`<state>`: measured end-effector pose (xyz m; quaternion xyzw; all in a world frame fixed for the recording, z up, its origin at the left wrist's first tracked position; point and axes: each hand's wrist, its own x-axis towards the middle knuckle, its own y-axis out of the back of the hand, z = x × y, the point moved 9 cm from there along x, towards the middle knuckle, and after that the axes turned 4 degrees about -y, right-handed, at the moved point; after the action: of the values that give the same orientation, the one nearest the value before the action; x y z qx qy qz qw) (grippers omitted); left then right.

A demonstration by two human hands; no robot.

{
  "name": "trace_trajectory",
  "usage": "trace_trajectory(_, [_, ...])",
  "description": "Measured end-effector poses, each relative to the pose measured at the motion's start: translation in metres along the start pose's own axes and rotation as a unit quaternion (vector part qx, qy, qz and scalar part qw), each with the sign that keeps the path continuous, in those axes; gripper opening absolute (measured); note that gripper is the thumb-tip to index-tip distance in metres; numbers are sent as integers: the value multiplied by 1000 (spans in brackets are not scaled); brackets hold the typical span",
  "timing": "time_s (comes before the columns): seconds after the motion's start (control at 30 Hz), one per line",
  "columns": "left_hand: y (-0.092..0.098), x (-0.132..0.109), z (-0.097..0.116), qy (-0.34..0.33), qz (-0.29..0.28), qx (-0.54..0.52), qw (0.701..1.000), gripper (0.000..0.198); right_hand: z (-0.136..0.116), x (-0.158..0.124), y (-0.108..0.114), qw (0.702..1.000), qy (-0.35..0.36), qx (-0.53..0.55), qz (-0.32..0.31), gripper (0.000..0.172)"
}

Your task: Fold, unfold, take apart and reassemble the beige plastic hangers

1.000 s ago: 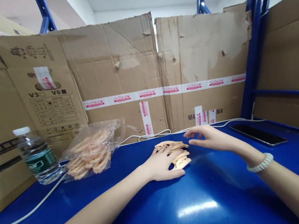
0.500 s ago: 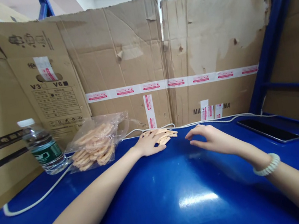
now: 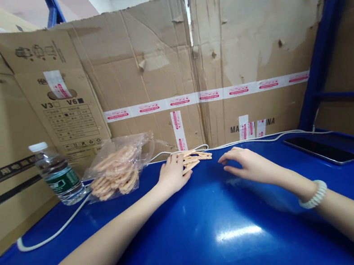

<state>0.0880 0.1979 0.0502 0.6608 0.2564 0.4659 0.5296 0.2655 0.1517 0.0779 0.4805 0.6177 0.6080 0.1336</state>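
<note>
At the back of the blue tabletop, my left hand (image 3: 172, 174) rests against a small pile of flat beige slotted pieces (image 3: 203, 155) that look like clothespins. Its thumb is apart from the fingers, and one piece lies in the gap between them. The fingers hide part of the pile. To the right of the pile, my right hand (image 3: 246, 163) hovers over the table with curved fingers and thumb apart, holding nothing. A clear plastic bag (image 3: 118, 170) full of similar pinkish-beige pieces lies left of my left hand.
A water bottle (image 3: 61, 178) with a white cap stands left of the bag. A white cable (image 3: 56, 236) runs along the table's left and back. At the right lies a black phone (image 3: 322, 150). Cardboard sheets (image 3: 143, 79) wall the back, between blue metal posts (image 3: 318, 48).
My left hand has drawn back slightly toward me, uncovering more of the pile, and one piece has shifted toward its thumb. My right hand keeps nearly the same pose. The view has moved slightly.
</note>
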Motion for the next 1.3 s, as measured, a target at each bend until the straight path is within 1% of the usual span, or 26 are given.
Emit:
trace_trajectory(0.03, [1, -5, 0, 11, -2, -3, 1000, 54, 0, 0, 1, 1000, -2, -2, 4, 22])
trace_trajectory(0.1, [1, -17, 2, 12, -18, -10, 1000, 48, -2, -1, 3, 1000, -5, -5, 10, 22])
trace_trajectory(0.2, [-2, -33, 8, -8, -53, -22, 998, 44, -8, -2, 3, 1000, -6, -5, 11, 21])
trace_trajectory(0.27, [-1, -42, 13, -30, -63, -31, 997, 42, -12, -3, 0, 1000, -7, -4, 6, 21])
trace_trajectory(0.37, [4, -53, 22, -68, -61, -49, 995, 31, -16, -3, -6, 1000, -12, -1, -2, 20])
trace_trajectory(0.47, [12, -67, 31, -99, -48, -68, 992, 19, -21, -5, -13, 999, -24, 25, -15, 21])
trace_trajectory(0.57, [18, -80, 40, -123, -39, -90, 988, 14, -33, -11, -22, 996, -34, 62, -54, 30])
trace_trajectory(0.63, [22, -86, 42, -132, -25, -118, 984, 18, -47, -17, -29, 993, -26, 74, -85, 38])
trace_trajectory(0.67, [22, -87, 41, -126, -16, -130, 983, 26, -54, -19, -33, 992, -19, 73, -98, 42])
trace_trajectory(0.73, [18, -85, 30, -83, -10, -142, 986, 45, -66, -23, -38, 992, -11, 60, -113, 48])
trace_trajectory(0.77, [13, -84, 24, -53, -20, -141, 988, 53, -68, -24, -41, 992, -11, 53, -118, 49])
trace_trajectory(0.8, [7, -83, 18, -30, -36, -143, 989, 56, -69, -24, -44, 991, -15, 51, -122, 46])
trace_trajectory(0.83, [2, -82, 15, -17, -51, -151, 987, 56, -69, -24, -48, 990, -18, 54, -126, 39])
trace_trajectory(0.87, [-1, -81, 15, -19, -60, -167, 984, 51, -68, -24, -50, 990, -20, 64, -128, 30])
trace_trajectory(0.9, [-2, -81, 17, -33, -61, -190, 979, 45, -67, -23, -52, 988, -20, 76, -130, 22])
trace_trajectory(0.93, [0, -81, 21, -52, -57, -219, 973, 39, -65, -23, -54, 987, -20, 88, -130, 18])
trace_trajectory(0.97, [3, -82, 26, -70, -53, -249, 964, 36, -63, -22, -55, 987, -20, 96, -127, 18])
trace_trajectory(1.03, [9, -85, 32, -83, -47, -305, 947, 36, -60, -22, -55, 986, -20, 107, -123, 25])
trace_trajectory(1.13, [14, -87, 33, -46, -32, -393, 918, 35, -60, -22, -55, 986, -14, 119, -119, 33])
trace_trajectory(1.2, [10, -88, 31, -2, -39, -474, 880, 35, -63, -22, -53, 985, 0, 137, -107, 34])
trace_trajectory(1.27, [4, -90, 31, 38, -58, -547, 834, 37, -67, -20, -48, 982, 20, 167, -83, 34])
trace_trajectory(1.3, [3, -91, 31, 52, -62, -569, 818, 36, -68, -19, -45, 980, 27, 185, -66, 34])
